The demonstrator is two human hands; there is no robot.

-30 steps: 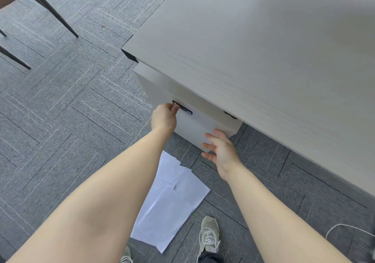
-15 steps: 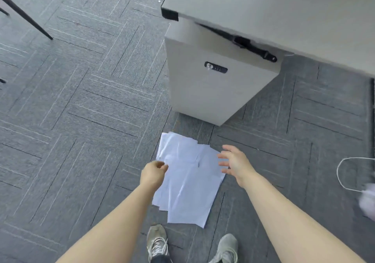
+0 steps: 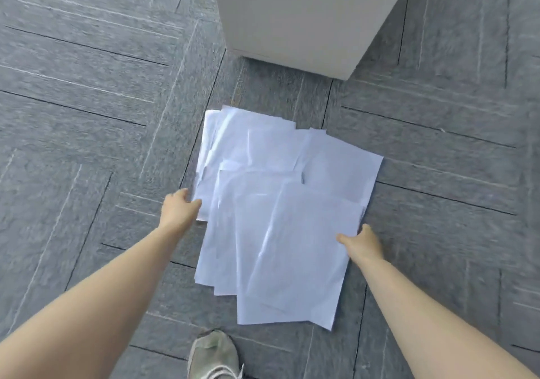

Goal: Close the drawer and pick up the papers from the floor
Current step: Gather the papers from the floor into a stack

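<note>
Below the cabinet (image 3: 304, 19), both hands grasp the papers' (image 3: 280, 218) edges; shoe (image 3: 211, 355) nearby.

Fanned white papers (image 3: 280, 218) on grey carpet floor (image 3: 87, 115), left hand (image 3: 179, 207) gripping their left edge, right hand (image 3: 362, 242) at the right edge, cabinet (image 3: 306, 16) beyond, shoe (image 3: 213, 355) below.

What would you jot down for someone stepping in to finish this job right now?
Left hand: at the left edge of the loose white paper sheets, fingers on the edge; a firm hold cannot be told.
Right hand: at the right edge of the sheets, likewise.
The sheets lie fanned and overlapping on the grey carpet-tile floor, in front of the pale wood-grain drawer cabinet.
Done: only the cabinet's flat lower front shows, so the drawer's state cannot be confirmed here.
Left: gather the sheets together and lift them off the floor.
</note>
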